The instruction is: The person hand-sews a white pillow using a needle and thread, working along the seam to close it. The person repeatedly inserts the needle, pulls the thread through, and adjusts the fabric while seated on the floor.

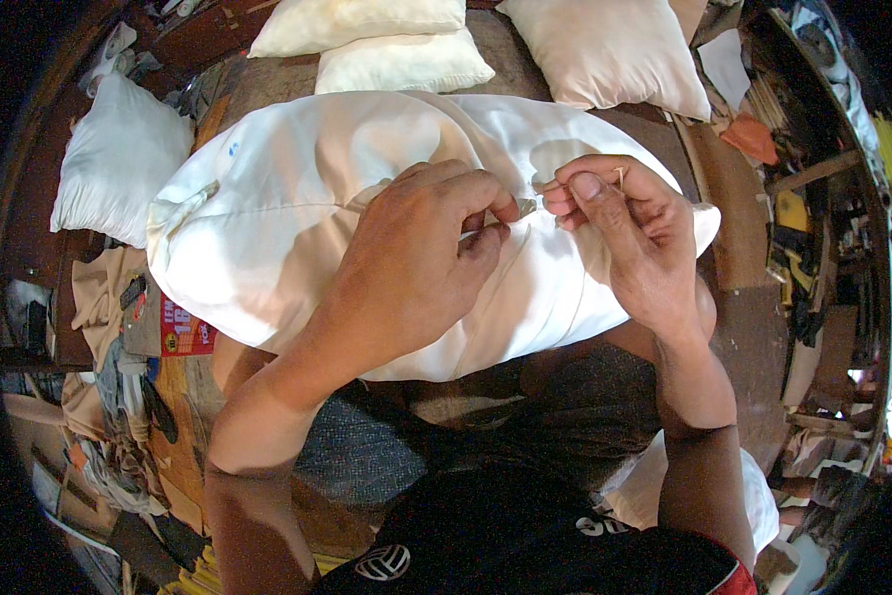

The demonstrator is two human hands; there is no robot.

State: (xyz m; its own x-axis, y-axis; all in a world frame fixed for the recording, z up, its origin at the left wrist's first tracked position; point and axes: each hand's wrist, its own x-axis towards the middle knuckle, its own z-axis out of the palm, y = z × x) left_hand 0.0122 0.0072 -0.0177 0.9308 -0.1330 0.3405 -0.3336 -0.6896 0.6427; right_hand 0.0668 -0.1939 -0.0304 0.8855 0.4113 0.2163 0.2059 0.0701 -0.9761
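A large, stuffed white pillow with a satiny cover lies across my lap, a seam running along its length. Above its middle, my left hand is closed, thumb and forefinger drawn together close to the seam; what they pinch is too small to name. Just to its right my right hand is also closed, its thumb pressed against the forefinger. A tiny pale, thin piece shows at that forefinger; its kind cannot be made out. The fingertips of both hands are close together but apart.
White pillows lie stacked at the far side, another pillow at the far right, and one more at the left. A red printed box stands at left. Cluttered shelves line the right side.
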